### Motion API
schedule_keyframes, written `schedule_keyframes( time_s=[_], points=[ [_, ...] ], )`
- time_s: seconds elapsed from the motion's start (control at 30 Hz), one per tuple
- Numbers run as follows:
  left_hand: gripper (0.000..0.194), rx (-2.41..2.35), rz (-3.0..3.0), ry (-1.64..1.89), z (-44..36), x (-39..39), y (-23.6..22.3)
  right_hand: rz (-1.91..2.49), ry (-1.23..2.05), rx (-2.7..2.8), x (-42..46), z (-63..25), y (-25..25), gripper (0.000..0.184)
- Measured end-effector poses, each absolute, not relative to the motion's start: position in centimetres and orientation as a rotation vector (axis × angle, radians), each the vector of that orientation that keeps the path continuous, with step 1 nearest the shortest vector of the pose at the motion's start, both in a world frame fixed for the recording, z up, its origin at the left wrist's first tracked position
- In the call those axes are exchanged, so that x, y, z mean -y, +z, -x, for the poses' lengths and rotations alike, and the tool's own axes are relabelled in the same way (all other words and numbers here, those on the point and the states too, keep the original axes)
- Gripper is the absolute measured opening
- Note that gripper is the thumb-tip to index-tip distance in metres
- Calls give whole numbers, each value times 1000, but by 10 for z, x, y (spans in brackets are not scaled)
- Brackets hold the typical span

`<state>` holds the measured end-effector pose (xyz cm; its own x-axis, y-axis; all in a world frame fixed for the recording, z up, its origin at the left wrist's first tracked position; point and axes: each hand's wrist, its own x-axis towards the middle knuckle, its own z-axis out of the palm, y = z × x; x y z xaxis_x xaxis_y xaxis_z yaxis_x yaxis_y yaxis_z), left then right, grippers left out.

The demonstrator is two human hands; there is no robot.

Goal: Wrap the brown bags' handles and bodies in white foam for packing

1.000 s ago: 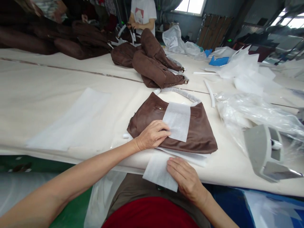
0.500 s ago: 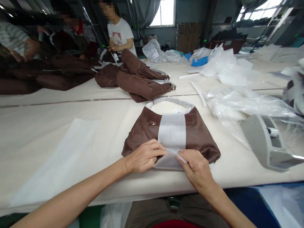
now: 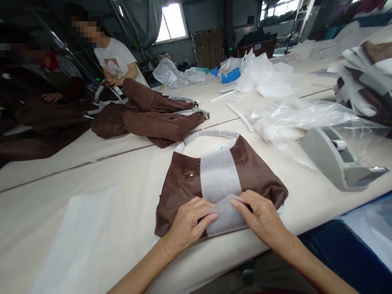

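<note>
Left hand [image 3: 190,222] is pinching the lower flap of a white tissue-paper band [image 3: 219,173], thumb against fingers; right hand [image 3: 263,215] is pinching its far edge, likewise nearly closed, presumably holding the layers snug together. Brown leather shoulder bag [image 3: 176,192] is lying beneath, centred toward left hand's one o'clock, right hand's ten, its white-wrapped handle [image 3: 211,133] pointing to twelve.

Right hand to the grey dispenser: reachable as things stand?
Likely yes: the grey dispenser stands to the right of the brown bag, and nothing solid seems to block the right hand. That hand holds the paper strip, though, so would need to let go first.
</note>
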<state>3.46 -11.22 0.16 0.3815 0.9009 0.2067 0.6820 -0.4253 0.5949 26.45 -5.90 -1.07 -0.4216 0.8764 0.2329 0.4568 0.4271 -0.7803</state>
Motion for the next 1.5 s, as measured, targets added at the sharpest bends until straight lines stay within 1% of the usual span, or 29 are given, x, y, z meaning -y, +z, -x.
schedule_keyframes(
  time_s=[0.1, 0.17, 0.27, 0.37, 0.43, 0.5, 0.63, 0.8, 0.93, 1.03, 1.13, 1.2, 1.27, 1.33, 1.37, 1.43, 1.47, 1.5],
  points=[
    [12, -1351, -2297, 783, -32, 114, -5, 1271, 1148, 1717, 51, -270, -6, 32],
    [12, -1352, -2361, 824, -31, 115, -9, 1415, 1249, 1553, 48, -270, -5, 29],
    [11, -1344, -2447, 832, -30, 117, -12, 1527, 1336, 1602, 45, -265, -3, 26],
    [13, -1324, -2511, 836, -29, 118, -12, 1548, 1531, 1701, 42, -257, -2, 25],
    [15, -1312, -2540, 842, -29, 118, -11, 1537, 1658, 1749, 40, -253, -3, 21],
    [17, -1305, -2551, 828, -28, 118, -10, 1515, 1677, 1808, 39, -252, -5, 16],
    [13, -1353, -2436, 825, -33, 118, -1, 1484, 1588, 1927, 39, -254, -7, 16],
    [27, -1553, -2064, 823, -44, 108, 9, 1435, 1608, 1912, 40, -257, -3, 14],
    [27, -1686, -1823, 763, -49, 99, 8, 1403, 1670, 1875, 40, -258, -4, 16],
    [31, -1761, -1784, 710, -53, 96, 8, 1390, 1810, 1791, 40, -263, -6, 17],
    [34, -1816, -1761, 687, -55, 95, 8, 1306, 1945, 1707, 46, -276, -5, 30],
    [35, -1831, -1741, 694, -56, 94, 8, 1227, 1994, 1666, 54, -287, -4, 36],
    [35, -1831, -1722, 711, -56, 94, 7, 1241, 1878, 1719, 63, -294, -3, 38],
    [34, -1828, -1707, 717, -56, 93, 6, 1353, 1552, 1875, 72, -296, -5, 40],
    [34, -1827, -1702, 715, -56, 94, 6, 1391, 1357, 1958, 75, -295, -6, 38],
    [36, -1835, -1701, 715, -56, 94, 5, 1380, 1054, 2082, 78, -290, -10, 26],
    [37, -1838, -1702, 715, -55, 94, 5, 1356, 965, 2115, 77, -287, -11, 25],
    [37, -1841, -1702, 717, -55, 95, 4, 1336, 916, 2131, 75, -284, -13, 28]
  ],
)
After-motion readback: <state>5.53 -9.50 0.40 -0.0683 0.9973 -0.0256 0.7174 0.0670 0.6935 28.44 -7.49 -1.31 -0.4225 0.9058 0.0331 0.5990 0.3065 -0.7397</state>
